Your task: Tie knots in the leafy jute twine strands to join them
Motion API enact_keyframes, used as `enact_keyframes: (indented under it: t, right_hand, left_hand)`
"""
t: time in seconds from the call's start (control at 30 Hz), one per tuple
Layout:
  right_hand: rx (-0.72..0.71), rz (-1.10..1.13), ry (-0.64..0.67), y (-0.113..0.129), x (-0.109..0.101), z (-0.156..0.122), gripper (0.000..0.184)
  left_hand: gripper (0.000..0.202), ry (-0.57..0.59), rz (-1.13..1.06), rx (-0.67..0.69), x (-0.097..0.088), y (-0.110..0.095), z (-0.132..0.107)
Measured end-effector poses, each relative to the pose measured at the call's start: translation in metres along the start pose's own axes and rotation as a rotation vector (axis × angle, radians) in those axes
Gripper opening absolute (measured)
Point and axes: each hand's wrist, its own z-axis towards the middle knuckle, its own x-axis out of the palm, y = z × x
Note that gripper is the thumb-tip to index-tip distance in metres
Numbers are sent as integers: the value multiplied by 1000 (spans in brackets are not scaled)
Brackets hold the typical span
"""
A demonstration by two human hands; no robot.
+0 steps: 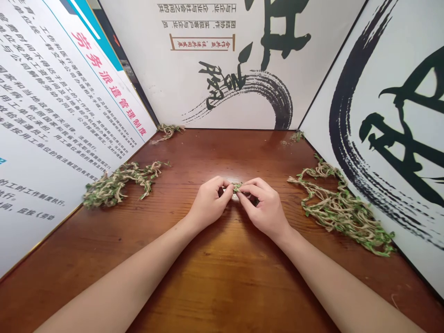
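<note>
Leafy twine piece (pixel 237 187), short and mostly hidden by the fingers, sits between both hands over the middle of the wooden table (pixel 222 296). Left hand (pixel 208 202) and right hand (pixel 264 206) are curled and nearly closed, pinching the piece from either side, with their fingertips close together on it. Exact twist of the strands: cannot tell at this size. Larger heap of leafy twine (pixel 343 210) lies right of the hands, against the right board (pixel 391 92). Smaller heap of leafy twine (pixel 120 186) lies left of the hands, near the left board (pixel 69 101). Small tuft of twine (pixel 168 132) sits at the back left corner; small scrap of twine (pixel 296 136) sits near the back right corner. Back board (pixel 208 46) stands between the side boards, printed with black brush strokes.
</note>
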Motion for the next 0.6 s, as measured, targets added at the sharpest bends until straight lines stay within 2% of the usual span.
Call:
enact_keyframes:
  t: [0.1,0.23,0.4,0.6]
  right_hand:
    - [13,-3,21,0,0,0,10]
    - [67,-88,68,1,0,0,7]
    - [90,-148,78,3,0,-1,12]
    - [64,-169,62,2,0,-1,14]
  left_hand:
    - [22,-4,-17,-19,0,1,0]
    - [20,23,-3,87,1,-1,-2]
    - [19,76,-2,194,0,-2,-4]
    - [20,92,17,203,0,-1,-4]
